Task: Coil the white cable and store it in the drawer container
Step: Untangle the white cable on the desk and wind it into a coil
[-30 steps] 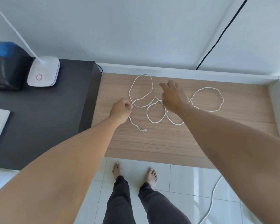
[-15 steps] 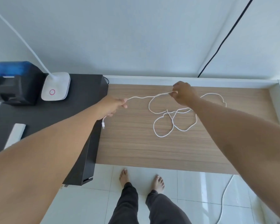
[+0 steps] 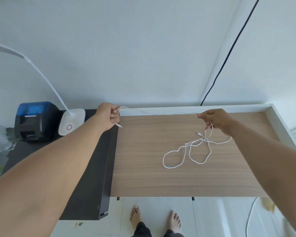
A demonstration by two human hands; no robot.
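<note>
Left hand pinched on the white cable near one end, plug dangling just below the fingers, over the left edge of the wooden table. Right hand clenched on the same cable farther along, a taut stretch between both hands. Remaining loops tangled on the table just below the right hand.

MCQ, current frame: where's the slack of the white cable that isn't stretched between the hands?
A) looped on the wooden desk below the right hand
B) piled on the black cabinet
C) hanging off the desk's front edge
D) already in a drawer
A: the white cable lies in loose loops on the wooden desk, under the right hand, while the left hand holds the other end.
</note>
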